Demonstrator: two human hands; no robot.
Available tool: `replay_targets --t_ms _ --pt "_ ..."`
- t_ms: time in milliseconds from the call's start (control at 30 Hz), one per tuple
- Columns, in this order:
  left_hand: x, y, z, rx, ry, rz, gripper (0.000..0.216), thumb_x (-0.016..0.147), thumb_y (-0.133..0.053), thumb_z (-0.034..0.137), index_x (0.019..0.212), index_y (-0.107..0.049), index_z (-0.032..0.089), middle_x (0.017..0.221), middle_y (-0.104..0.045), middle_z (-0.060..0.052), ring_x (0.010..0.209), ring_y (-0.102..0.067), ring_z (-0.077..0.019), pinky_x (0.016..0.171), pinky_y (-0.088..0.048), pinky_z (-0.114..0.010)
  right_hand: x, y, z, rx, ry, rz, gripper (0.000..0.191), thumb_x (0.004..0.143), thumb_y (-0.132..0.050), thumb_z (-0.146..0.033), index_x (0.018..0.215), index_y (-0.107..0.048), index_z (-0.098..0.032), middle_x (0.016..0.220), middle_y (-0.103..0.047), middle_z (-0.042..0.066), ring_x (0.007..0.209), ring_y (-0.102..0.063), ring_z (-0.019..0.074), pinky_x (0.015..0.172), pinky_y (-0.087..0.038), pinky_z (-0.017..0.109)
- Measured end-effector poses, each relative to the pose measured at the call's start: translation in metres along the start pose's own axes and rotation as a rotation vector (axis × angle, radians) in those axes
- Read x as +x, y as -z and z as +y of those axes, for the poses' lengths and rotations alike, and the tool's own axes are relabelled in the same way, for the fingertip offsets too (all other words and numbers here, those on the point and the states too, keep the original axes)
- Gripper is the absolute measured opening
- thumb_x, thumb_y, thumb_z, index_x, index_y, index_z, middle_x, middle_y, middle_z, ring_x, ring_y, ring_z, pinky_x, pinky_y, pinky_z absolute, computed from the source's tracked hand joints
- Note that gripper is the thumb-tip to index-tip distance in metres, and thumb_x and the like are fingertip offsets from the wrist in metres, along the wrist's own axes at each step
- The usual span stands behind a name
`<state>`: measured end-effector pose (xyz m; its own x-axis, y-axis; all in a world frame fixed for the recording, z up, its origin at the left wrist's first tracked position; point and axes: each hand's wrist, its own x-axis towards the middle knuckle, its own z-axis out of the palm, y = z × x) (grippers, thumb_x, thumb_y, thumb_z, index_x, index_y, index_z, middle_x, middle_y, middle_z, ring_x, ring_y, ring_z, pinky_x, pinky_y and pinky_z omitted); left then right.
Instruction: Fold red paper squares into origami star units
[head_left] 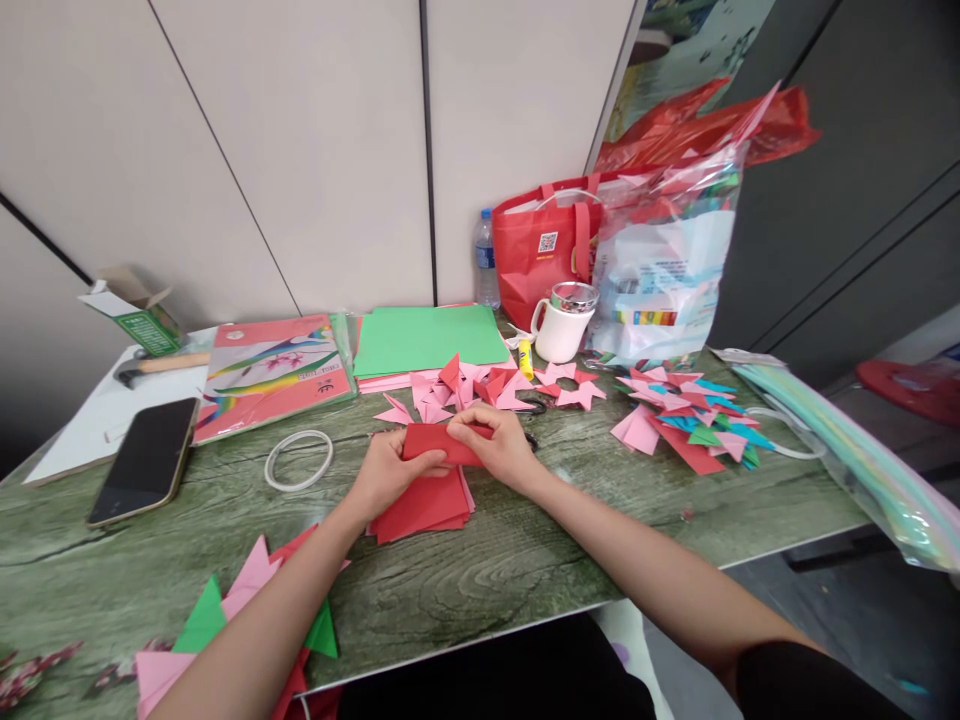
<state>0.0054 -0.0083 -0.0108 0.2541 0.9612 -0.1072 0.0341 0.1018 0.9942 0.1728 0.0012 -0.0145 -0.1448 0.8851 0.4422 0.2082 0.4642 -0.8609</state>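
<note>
My left hand (391, 470) and my right hand (499, 446) both pinch a folded red paper sheet (442, 443) at the middle of the green wood-grain table (525, 560). The fingers of each hand are closed on its edges. Under the hands lies a small stack of red and pink paper squares (424, 505). Just beyond the hands is a heap of folded pink and red paper pieces (465, 388).
A phone (146, 460), a white tape ring (298, 459), a paper pack (274, 375) and green sheets (427, 338) lie at left and centre. A white mug (561, 322), a water bottle (486, 258), a red bag (544, 248) and a plastic bag (664, 270) stand behind. Coloured folded pieces (694, 420) lie right.
</note>
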Motion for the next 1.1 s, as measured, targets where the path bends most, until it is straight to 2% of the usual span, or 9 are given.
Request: replay_targets --t_ms 133,267,400,567,667,767,833,967,1100 --pt "0.0 -0.001 0.002 -0.058 -0.001 0.005 0.028 0.057 -0.076 0.027 0.078 -0.066 0.011 0.074 -0.072 -0.004 0.067 -0.068 -0.0217 0.067 -0.057 -0.035 -0.002 -0.002 -0.002 -0.033 0.051 0.049 0.015 0.079 -0.057 -0.029 0.069 -0.062 -0.019 0.069 -0.06 0.001 0.068 -0.054 0.0163 0.067 -0.042 0.028" --pt "0.0 0.001 0.003 -0.088 0.028 -0.083 0.031 0.061 -0.075 0.029 0.084 -0.065 0.011 0.073 -0.072 -0.007 0.066 -0.069 -0.0232 0.068 -0.057 -0.038 -0.001 0.001 0.001 -0.04 0.07 0.031 0.014 0.079 -0.057 -0.028 0.07 -0.062 -0.019 0.07 -0.06 0.002 0.069 -0.054 0.016 0.068 -0.041 0.028" --pt "0.001 0.004 0.001 -0.106 0.05 -0.187 0.038 0.066 -0.071 0.036 0.091 -0.064 0.008 0.077 -0.072 -0.013 0.07 -0.069 -0.0258 0.072 -0.055 -0.042 0.002 0.006 0.003 -0.013 0.03 0.006 0.014 0.078 -0.057 -0.027 0.07 -0.061 -0.018 0.072 -0.059 0.002 0.07 -0.054 0.0155 0.07 -0.042 0.028" --pt "0.003 0.003 -0.003 -0.116 0.059 -0.198 0.038 0.067 -0.069 0.036 0.092 -0.065 0.007 0.08 -0.072 -0.015 0.069 -0.069 -0.0251 0.071 -0.055 -0.042 0.004 0.007 0.005 0.026 -0.011 -0.004 0.013 0.077 -0.059 -0.026 0.069 -0.061 -0.016 0.072 -0.06 0.002 0.069 -0.055 0.0151 0.069 -0.042 0.027" --pt "0.002 0.003 -0.002 -0.091 -0.009 -0.18 0.042 0.068 -0.069 0.033 0.102 -0.062 0.011 0.08 -0.072 -0.009 0.071 -0.068 -0.0223 0.069 -0.055 -0.036 0.004 0.008 0.006 0.033 -0.019 -0.015 0.012 0.076 -0.059 -0.026 0.069 -0.061 -0.016 0.072 -0.06 0.002 0.069 -0.055 0.0148 0.069 -0.042 0.027" --pt "0.001 0.004 0.002 -0.05 -0.126 -0.142 0.058 0.071 -0.066 0.032 0.125 -0.048 0.02 0.081 -0.072 -0.004 0.067 -0.067 -0.0181 0.062 -0.054 -0.029 0.004 0.008 0.008 0.024 -0.034 -0.04 0.013 0.076 -0.059 -0.026 0.069 -0.062 -0.016 0.072 -0.061 0.002 0.069 -0.055 0.0147 0.069 -0.042 0.027" --pt "0.0 0.005 0.005 -0.01 -0.19 -0.138 0.062 0.074 -0.063 0.033 0.131 -0.04 0.024 0.09 -0.071 -0.005 0.069 -0.066 -0.018 0.062 -0.053 -0.028 0.004 0.008 0.008 0.021 -0.051 -0.067 0.013 0.076 -0.059 -0.026 0.069 -0.062 -0.016 0.071 -0.062 0.002 0.069 -0.056 0.0148 0.069 -0.042 0.027" --pt "0.001 0.008 0.007 0.21 -0.304 -0.135 0.043 0.075 -0.061 0.031 0.117 -0.058 0.021 0.106 -0.067 -0.008 0.093 -0.062 -0.023 0.08 -0.048 -0.031 0.003 0.007 0.008 0.032 -0.088 -0.119 0.013 0.076 -0.059 -0.027 0.07 -0.063 -0.016 0.072 -0.065 0.001 0.069 -0.058 0.0152 0.069 -0.043 0.027" --pt "0.003 0.011 0.004 0.408 -0.315 -0.151 0.026 0.079 -0.055 0.025 0.1 -0.069 0.021 0.097 -0.071 -0.005 0.091 -0.063 -0.0219 0.083 -0.045 -0.031 0.003 0.005 0.012 0.056 -0.099 -0.098 0.013 0.073 -0.062 -0.029 0.075 -0.061 -0.016 0.074 -0.064 0.002 0.069 -0.058 0.0151 0.068 -0.044 0.027"
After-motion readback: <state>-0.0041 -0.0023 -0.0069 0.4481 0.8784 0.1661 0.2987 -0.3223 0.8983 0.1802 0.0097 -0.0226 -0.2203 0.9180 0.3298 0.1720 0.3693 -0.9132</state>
